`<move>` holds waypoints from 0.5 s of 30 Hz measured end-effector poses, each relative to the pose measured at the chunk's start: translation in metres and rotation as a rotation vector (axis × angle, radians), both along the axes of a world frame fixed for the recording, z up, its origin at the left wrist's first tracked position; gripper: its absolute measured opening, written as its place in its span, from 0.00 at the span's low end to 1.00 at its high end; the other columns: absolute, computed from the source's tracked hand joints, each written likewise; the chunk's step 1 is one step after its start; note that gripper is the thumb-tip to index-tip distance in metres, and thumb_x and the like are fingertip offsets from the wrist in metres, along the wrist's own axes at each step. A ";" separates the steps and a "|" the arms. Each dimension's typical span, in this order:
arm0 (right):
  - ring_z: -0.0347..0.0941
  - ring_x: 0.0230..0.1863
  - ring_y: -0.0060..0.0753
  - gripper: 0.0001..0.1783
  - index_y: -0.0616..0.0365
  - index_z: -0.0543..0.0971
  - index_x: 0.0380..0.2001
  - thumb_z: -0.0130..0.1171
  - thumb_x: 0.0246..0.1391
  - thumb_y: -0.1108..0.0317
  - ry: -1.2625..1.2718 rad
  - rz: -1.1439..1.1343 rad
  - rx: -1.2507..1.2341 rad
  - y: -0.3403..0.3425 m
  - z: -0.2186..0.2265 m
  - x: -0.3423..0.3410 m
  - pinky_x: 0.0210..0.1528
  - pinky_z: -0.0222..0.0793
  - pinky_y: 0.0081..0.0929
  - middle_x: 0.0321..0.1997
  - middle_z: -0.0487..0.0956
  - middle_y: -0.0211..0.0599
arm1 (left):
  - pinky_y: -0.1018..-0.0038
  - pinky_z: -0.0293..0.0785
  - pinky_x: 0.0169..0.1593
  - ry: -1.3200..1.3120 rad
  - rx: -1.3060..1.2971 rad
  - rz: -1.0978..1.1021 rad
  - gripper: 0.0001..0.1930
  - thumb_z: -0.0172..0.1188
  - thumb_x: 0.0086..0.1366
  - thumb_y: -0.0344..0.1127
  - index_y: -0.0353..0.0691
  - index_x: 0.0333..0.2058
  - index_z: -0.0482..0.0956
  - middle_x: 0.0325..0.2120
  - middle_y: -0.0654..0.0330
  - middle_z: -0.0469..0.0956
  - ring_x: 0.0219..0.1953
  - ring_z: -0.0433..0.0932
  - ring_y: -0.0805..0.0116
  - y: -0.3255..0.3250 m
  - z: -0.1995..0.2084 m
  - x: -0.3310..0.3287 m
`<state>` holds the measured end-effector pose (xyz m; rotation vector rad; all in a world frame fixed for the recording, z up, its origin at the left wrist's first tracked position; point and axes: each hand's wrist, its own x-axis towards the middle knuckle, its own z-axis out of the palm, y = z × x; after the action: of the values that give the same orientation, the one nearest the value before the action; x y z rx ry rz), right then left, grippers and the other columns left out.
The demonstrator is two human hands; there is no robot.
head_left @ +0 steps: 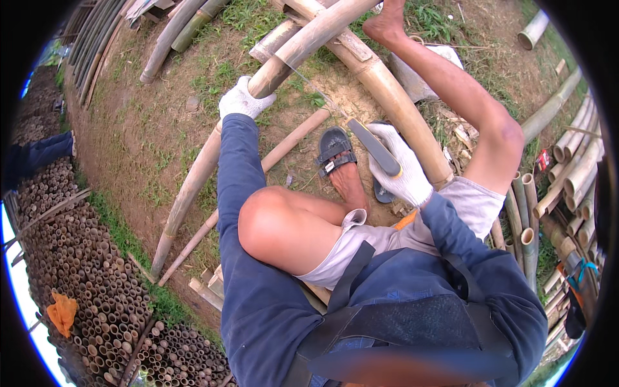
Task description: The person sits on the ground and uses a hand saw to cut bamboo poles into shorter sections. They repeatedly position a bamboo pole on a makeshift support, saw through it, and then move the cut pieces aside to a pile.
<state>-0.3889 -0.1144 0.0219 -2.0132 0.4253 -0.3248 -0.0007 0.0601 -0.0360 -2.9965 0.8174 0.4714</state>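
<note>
My left hand (245, 101), in a white knit glove, is closed around a long bamboo pole (196, 164) that slants from the lower left to the top. My right hand (403, 169), gloved in white too, grips the grey and yellow handle of a handsaw (366, 137). The thin saw blade reaches up and left to the pole, meeting it just beyond my left hand. Near the top, the pole lies across a thicker bamboo support (380, 80). Whether the blade has entered the bamboo cannot be made out.
My sandaled foot (337, 151) stands between my hands, beside a thin bamboo pole (296, 137). My bare foot (385, 26) is at the top. Many cut bamboo pieces (97, 258) are stacked at left, more poles (580, 155) at right. A person's dark-clothed leg (42, 151) shows far left.
</note>
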 end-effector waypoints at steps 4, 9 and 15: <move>0.84 0.57 0.61 0.29 0.49 0.74 0.64 0.69 0.62 0.63 -0.233 0.034 0.029 -0.007 -0.054 0.163 0.60 0.81 0.49 0.53 0.85 0.52 | 0.54 0.84 0.58 -0.041 -0.050 0.018 0.45 0.79 0.48 0.71 0.53 0.61 0.81 0.49 0.51 0.91 0.52 0.90 0.46 -0.001 0.010 -0.007; 0.82 0.65 0.55 0.34 0.54 0.73 0.70 0.68 0.60 0.72 -0.244 0.069 0.089 0.001 -0.043 0.037 0.67 0.78 0.43 0.65 0.80 0.52 | 0.54 0.84 0.59 0.019 -0.117 -0.028 0.45 0.79 0.48 0.71 0.52 0.61 0.83 0.50 0.50 0.90 0.53 0.89 0.47 0.004 0.003 0.002; 0.80 0.68 0.50 0.36 0.61 0.73 0.71 0.65 0.58 0.83 0.075 0.008 0.041 0.018 0.032 -0.123 0.72 0.73 0.40 0.66 0.80 0.51 | 0.56 0.83 0.62 0.027 -0.089 -0.063 0.47 0.79 0.48 0.72 0.53 0.62 0.81 0.52 0.50 0.90 0.55 0.89 0.47 0.007 -0.010 0.013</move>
<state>-0.5122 -0.0968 0.0538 -1.9908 0.4669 -0.2347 0.0126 0.0668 -0.0463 -3.0404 0.9568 0.4876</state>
